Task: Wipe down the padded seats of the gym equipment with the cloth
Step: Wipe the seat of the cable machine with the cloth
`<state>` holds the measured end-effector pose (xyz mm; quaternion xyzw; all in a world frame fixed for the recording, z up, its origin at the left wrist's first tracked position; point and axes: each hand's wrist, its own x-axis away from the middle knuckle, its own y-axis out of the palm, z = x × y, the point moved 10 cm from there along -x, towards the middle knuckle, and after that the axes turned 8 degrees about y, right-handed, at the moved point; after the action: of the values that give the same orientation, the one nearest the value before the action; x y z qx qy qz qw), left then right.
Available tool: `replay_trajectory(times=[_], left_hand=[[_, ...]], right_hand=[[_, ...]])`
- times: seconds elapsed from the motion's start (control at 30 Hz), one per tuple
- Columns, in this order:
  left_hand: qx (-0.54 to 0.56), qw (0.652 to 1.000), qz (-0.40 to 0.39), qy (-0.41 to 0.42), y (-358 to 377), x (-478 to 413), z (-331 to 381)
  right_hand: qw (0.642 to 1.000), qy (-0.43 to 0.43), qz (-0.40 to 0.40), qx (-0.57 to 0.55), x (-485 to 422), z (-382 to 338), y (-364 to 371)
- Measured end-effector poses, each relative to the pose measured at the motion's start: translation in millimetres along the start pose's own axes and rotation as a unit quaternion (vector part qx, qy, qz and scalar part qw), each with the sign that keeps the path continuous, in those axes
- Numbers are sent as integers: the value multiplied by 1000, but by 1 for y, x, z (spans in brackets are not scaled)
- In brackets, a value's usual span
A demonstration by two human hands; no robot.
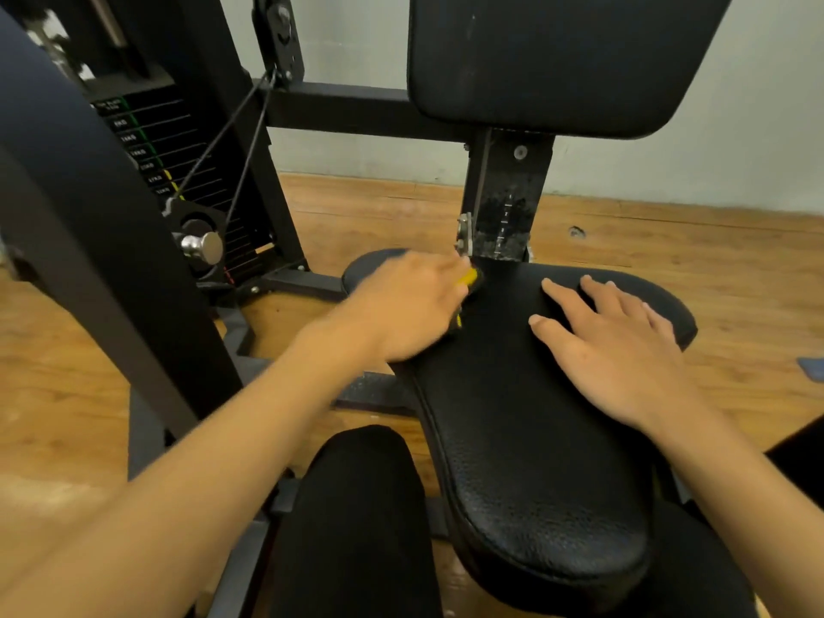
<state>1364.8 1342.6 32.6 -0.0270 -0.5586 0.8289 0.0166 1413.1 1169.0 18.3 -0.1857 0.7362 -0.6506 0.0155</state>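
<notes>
Step in hand: wiping the seat (pixel 535 461) pad, rear-left corner. My left hand (pixel 401 305) lies over the cloth (pixel 469 277), dark with a yellow edge, on the seat just beside the backrest post (pixel 504 202). The hand is blurred, so I cannot tell whether its fingers curl round the cloth or press it flat. Right hand (pixel 611 345) is flat on the seat's right side, fingers spread, holding nothing. My read: the front half is likely not yet wiped. Next I'd sweep the cloth forward and lift the right hand clear. The backrest (pixel 557 60) comes after.
</notes>
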Motion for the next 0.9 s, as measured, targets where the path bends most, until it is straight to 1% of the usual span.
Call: replay_trajectory(times=[0.07,0.13,0.17,0.27,0.33,0.4,0.43,0.5,0.57,0.63,0.7,0.73,0.8,0.9], left_hand=[[32,998,28,56,6,44,28],[78,995,33,62,9,58,27],[78,996,23,49,9,48,17],[41,998,-32,-25,5,-11,-34],[51,995,-46,-74,3,-41,-69],[33,995,-34,-84,6,-47,-80],[23,997,-12,-77,7,-41,-75],[29,997,57,-39,3,-11,-48],[53,991,120,25,2,39,-5],[85,987,125,63,9,81,27],[95,986,114,73,10,86,26],[74,989,112,66,6,78,17],[40,993,113,24,0,52,-22],[86,989,98,-63,-8,15,-92]], right_hand=[[1000,2,2,4,0,0,-1],[1000,5,4,4,-1,-1,-2],[1000,6,4,2,-1,-1,-2],[1000,2,-1,-1,-1,-1,-1],[1000,2,0,-4,0,-1,-2],[1000,3,1,-4,-1,-1,-3],[1000,2,-2,-4,-2,-1,-3],[1000,-1,-6,-9,-2,0,-2],[1000,-3,-1,-10,-2,0,-2],[1000,0,8,-4,-2,0,-2],[1000,1,8,-3,-4,1,-1],[1000,0,7,-2,-4,1,-1],[1000,1,4,-1,-5,1,0],[1000,4,3,3,-5,1,1]])
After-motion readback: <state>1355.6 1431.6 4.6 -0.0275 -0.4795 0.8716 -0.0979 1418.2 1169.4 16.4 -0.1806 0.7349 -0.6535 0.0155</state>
